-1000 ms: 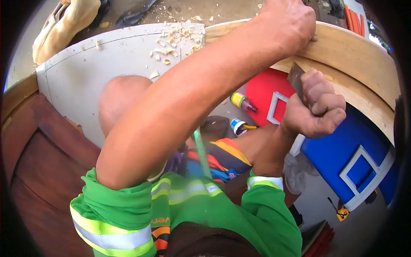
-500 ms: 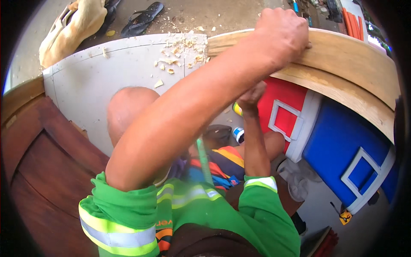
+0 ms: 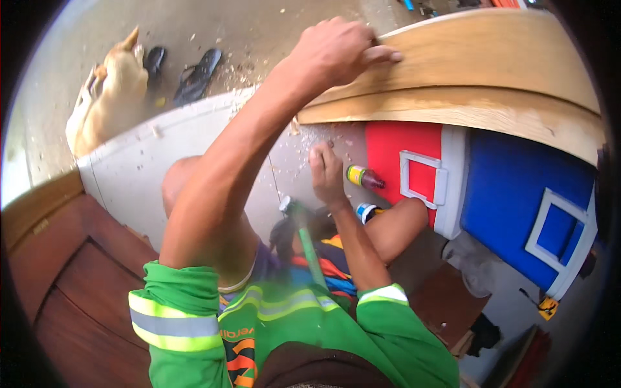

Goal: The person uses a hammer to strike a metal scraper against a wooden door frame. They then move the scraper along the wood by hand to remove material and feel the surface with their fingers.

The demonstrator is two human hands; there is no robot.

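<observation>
Wooden plank (image 3: 491,71), far end cut off

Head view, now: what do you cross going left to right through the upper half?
Dog → dark sandals → left hand on the wooden board → red cooler panel → blue cooler.

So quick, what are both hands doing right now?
Left hand: fingers curled, pressing on top of the wooden board.
Right hand: open and empty, reaching down to the grey surface.
</observation>
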